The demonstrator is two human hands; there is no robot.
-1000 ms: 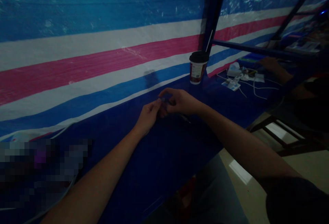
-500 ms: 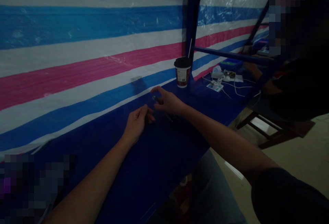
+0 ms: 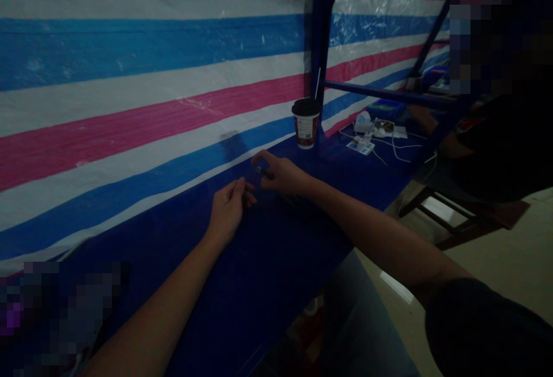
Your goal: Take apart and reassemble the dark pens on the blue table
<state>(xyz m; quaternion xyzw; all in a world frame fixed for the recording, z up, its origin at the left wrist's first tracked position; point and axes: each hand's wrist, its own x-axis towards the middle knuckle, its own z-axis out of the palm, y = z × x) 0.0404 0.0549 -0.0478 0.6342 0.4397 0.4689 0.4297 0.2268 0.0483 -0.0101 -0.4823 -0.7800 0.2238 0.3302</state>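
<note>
My left hand (image 3: 227, 210) is just over the blue table, thumb and forefinger pinched together; whatever may be between them is too small and dark to make out. Close by on the right is my right hand (image 3: 283, 175), its thumb and fingers curled around a small dark object (image 3: 266, 174) with a shiny end. The kind of object cannot be told in the dim light. A narrow gap separates the two hands. Behind my right hand stands a paper cup (image 3: 306, 129) with a black lid.
The blue table (image 3: 216, 302) runs along a striped plastic sheet (image 3: 151, 129). A blue metal frame (image 3: 318, 37) rises behind the cup. White cables and small packets (image 3: 367, 135) lie farther right, near a blue tray (image 3: 386, 109). Another person's arm (image 3: 444, 132) reaches in there, above a wooden stool (image 3: 458, 221).
My right hand has turned slightly, and the object in it shows at a different angle. My left hand stays nearly in place, still pinched. The view has shifted a little.
</note>
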